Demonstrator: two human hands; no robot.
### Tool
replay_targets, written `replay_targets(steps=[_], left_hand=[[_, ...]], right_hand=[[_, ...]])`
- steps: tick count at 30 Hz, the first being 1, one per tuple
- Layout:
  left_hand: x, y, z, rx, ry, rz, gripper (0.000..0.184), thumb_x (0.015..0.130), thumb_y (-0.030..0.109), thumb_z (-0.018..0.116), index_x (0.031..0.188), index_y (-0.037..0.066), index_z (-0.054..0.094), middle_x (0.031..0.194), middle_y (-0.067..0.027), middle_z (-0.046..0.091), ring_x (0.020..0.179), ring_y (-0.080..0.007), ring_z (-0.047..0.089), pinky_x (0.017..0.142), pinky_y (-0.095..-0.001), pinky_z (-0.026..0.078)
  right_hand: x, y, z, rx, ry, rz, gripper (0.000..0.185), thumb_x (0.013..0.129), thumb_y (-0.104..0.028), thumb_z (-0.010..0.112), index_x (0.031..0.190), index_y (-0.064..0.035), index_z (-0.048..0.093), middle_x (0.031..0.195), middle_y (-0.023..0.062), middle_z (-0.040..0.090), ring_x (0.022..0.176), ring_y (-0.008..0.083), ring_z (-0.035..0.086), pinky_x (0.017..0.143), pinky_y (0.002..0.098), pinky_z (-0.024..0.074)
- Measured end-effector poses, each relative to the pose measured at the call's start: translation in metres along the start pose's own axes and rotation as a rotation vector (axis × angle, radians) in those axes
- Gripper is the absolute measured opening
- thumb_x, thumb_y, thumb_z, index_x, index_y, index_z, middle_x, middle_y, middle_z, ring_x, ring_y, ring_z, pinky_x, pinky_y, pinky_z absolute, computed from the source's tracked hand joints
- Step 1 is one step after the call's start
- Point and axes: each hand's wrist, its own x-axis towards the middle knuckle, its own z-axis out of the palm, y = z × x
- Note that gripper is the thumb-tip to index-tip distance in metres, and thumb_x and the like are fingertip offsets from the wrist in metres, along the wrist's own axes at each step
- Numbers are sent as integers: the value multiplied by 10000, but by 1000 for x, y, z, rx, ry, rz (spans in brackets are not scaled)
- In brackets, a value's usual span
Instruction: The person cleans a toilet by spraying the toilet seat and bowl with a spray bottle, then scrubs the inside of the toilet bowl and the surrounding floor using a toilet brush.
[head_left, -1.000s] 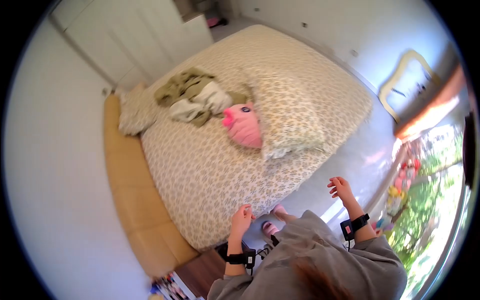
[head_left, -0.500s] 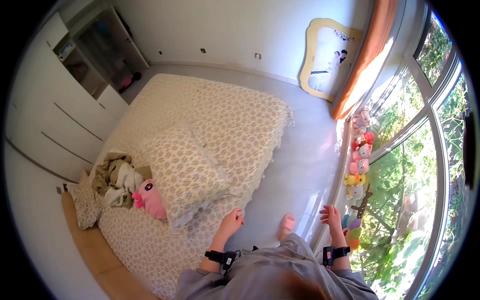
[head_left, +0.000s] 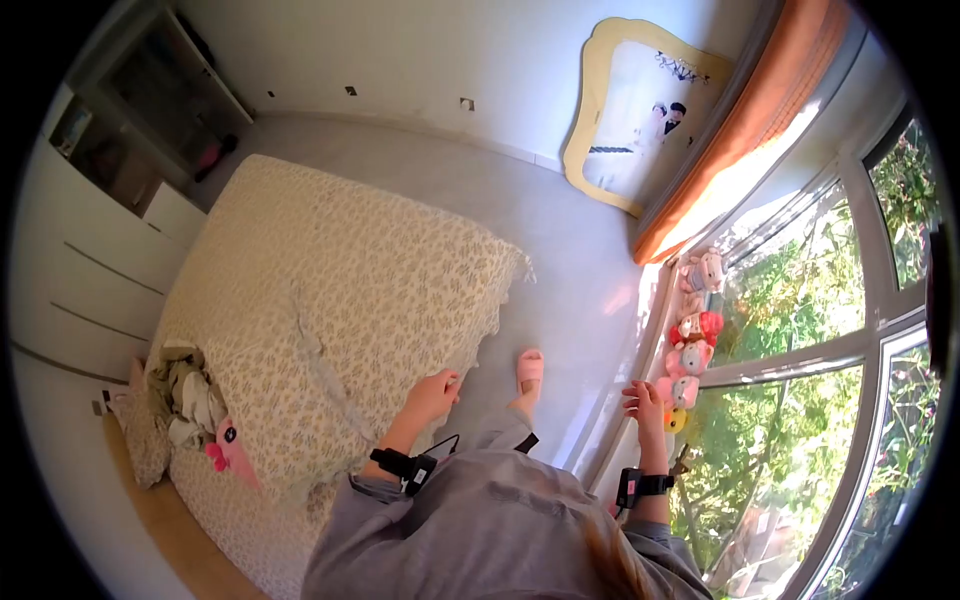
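My left hand (head_left: 432,395) hangs loosely curled above the floor beside the bed's edge, with nothing visible in it. The nearest thing to it is the flowered bedspread (head_left: 350,250), which covers the bed. On the other side my right hand (head_left: 642,402) hangs with its fingers apart, holding nothing. Close to it, plush toys (head_left: 683,392) stand in a row along the window ledge. Both wrists carry black straps with small devices. A pink slipper (head_left: 531,368) shows on one foot, stepping forward on the grey floor.
A pink plush toy (head_left: 234,458) and a crumpled heap of cloth (head_left: 188,395) lie on the bed's left part. White cabinets (head_left: 90,255) line the left wall. A yellow-framed picture (head_left: 590,110) leans by the orange curtain (head_left: 735,130). Large windows (head_left: 790,440) run along the right.
I have moved forward between bed and window; the bed and toys now sit lower and further left in view. One slippered foot has come forward. Both hands remain without any object.
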Motion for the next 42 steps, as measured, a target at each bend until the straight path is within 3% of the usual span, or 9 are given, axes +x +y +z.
replay_targets(steps=[5, 11, 15, 17, 24, 28, 34, 38, 42], left_hand=[[127, 7, -28, -22, -19, -110, 211, 813, 172, 415, 962, 71, 527, 686, -58, 605, 607, -194, 563, 588, -323, 433], [234, 84, -115, -137, 1, -203, 188, 831, 153, 365, 847, 62, 529, 656, -64, 587, 574, -198, 543, 585, -322, 432], [308, 85, -135, -154, 176, -196, 177, 836, 150, 369, 847, 64, 524, 650, -72, 583, 581, -202, 546, 579, -319, 428], [331, 81, -143, -230, 288, -228, 172, 839, 149, 374, 849, 63, 523, 647, -76, 581, 592, -204, 549, 581, -317, 426], [363, 92, -187, -316, 430, -567, 196, 856, 137, 350, 854, 46, 524, 646, -86, 575, 587, -203, 540, 571, -331, 422], [400, 90, -224, -404, 580, -628, 181, 867, 152, 367, 863, 49, 515, 661, -89, 565, 583, -203, 534, 551, -330, 425], [479, 29, -304, -452, 824, -618, 110, 844, 139, 443, 868, 46, 497, 646, -88, 565, 575, -201, 544, 526, -339, 425], [527, -15, -389, -444, 812, -705, 146, 836, 160, 461, 908, 46, 517, 654, -93, 573, 581, -215, 550, 538, -329, 434], [575, -24, -460, -460, 849, -584, 236, 815, 196, 491, 990, 40, 514, 693, -114, 582, 616, -239, 553, 553, -335, 433]], right_hand=[[107, -68, 16, -63, 0, 53, 249, 856, -239, 433, 986, -39, 504, 783, 62, 592, 557, 92, 517, 442, 196, 401], [229, -164, 44, -79, -12, 37, 243, 852, -231, 434, 995, -50, 507, 788, 60, 588, 557, 97, 517, 460, 206, 416], [329, -200, 97, -179, -81, 109, 230, 843, -223, 449, 984, -51, 508, 776, 64, 590, 548, 97, 513, 447, 189, 398], [388, -214, 122, -205, -190, 25, 243, 838, -230, 451, 986, -45, 505, 785, 69, 592, 543, 99, 513, 454, 196, 407], [546, -303, 287, -428, -480, -4, 235, 844, -201, 429, 980, -26, 508, 779, 69, 588, 562, 106, 518, 462, 211, 414], [608, -330, 384, -491, -662, 13, 240, 839, -203, 439, 985, -25, 508, 786, 71, 590, 572, 107, 523, 467, 211, 416], [681, -364, 570, -677, -847, -18, 261, 837, -230, 438, 995, -35, 510, 805, 69, 589, 585, 114, 529, 487, 222, 428], [698, -396, 691, -742, -865, -32, 269, 840, -240, 438, 996, -33, 510, 807, 70, 589, 584, 114, 529, 489, 221, 429], [705, -415, 767, -672, -983, -94, 286, 834, -261, 451, 993, -31, 509, 808, 79, 588, 588, 119, 528, 491, 224, 428]])
